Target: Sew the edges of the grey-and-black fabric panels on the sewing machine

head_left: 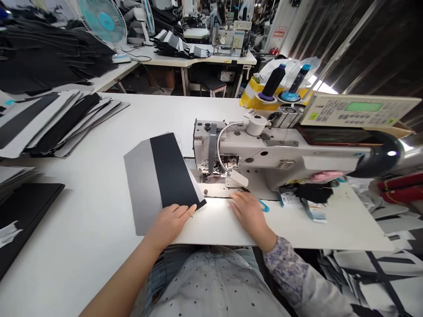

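**Left hand** [168, 225]: its fingers [180, 212] are extended and released, resting on the near edge of a two-tone panel [161, 176] without gripping it.

**Panel:** a black strip runs along a grey one. It lies flat on the white tabletop [86, 211] at 12 o'clock, with its far right end just beside the sewing area.

**Right hand** [249, 214]: open and flat on the tabletop, fingers unclenched and holding nothing, near the machine's needle area. Teal-handled snips [263, 205] lie just beside it at 3 o'clock.

**Equipment:** an industrial sewing machine [251, 154] at 1 o'clock, with a gooseneck lamp [225, 147]. Beyond it are a black thread cone [272, 81], a teal-topped thread cone [299, 79] and a keypad controller [358, 108] with a green display (nothing on it legible).

**Room:** stacked panels [56, 123] at 10 o'clock, a teal fan [102, 20] at 11 o'clock, and a second sewing machine [229, 39] at 12 o'clock. A red-lettered sign [280, 31] is too small to read.
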Tool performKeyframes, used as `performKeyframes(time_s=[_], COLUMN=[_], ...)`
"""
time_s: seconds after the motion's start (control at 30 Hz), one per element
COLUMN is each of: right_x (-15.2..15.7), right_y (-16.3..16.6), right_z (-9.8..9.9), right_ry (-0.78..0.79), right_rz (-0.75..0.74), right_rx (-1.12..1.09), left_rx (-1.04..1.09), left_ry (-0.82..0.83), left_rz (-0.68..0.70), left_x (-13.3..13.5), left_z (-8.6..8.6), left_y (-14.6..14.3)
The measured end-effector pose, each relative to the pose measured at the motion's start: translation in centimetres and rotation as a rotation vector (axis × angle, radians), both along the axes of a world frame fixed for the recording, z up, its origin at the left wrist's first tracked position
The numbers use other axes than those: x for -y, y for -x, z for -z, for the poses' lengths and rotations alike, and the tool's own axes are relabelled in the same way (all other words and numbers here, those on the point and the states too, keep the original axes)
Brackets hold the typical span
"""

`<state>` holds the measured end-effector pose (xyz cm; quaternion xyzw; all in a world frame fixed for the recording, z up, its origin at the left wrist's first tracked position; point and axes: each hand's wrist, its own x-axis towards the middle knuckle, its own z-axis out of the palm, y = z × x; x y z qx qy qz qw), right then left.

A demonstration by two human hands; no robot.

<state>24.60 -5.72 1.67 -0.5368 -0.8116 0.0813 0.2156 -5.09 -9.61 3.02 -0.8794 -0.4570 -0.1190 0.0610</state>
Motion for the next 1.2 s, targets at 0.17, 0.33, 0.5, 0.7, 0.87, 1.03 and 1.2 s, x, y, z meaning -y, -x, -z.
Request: performKeyframes(time_s=[0.17,0.33,0.5,0.7,0.87,1.03,1.2], right_x=[0.3,-0.4,-0.2,-0.7,-2.4,-3.8,-4.5], right_y=[5.7,7.2,6.8,6.4,7.0,7.7,7.8], right_z=[-0.4,0.9,1.4,1.4,2.0,2.0,2.0], right_ry=[0.090,0.165,0.113,-0.028,-0.124,-0.162,-0.138], right_rz=[-0.224,-0.207,-0.246,-0.336,-0.332,-0.252,-0.189], right_rx=[-0.135,-0.143,-0.105,0.036,0.080,0.102,0.104], left_rx=[-0.082,-0.133,0.033,0.115,0.078,0.071,0.095], left_ry=[0.087,0.156,0.165,0.144,0.201,0.242,0.261], left_rz=[0.058,0.057,-0.074,-0.200,-0.052,-0.060,-0.052], left_x=[-0.4,-0.5,-0.3,-1.8,-6.1,-9.5,-11.2], left_z=[0.3,-0.1,0.3,2.7,2.7,2.3,2.6], left_y=[-0.1,0.1,-1.4,-1.5,0.4,0.5,0.5])
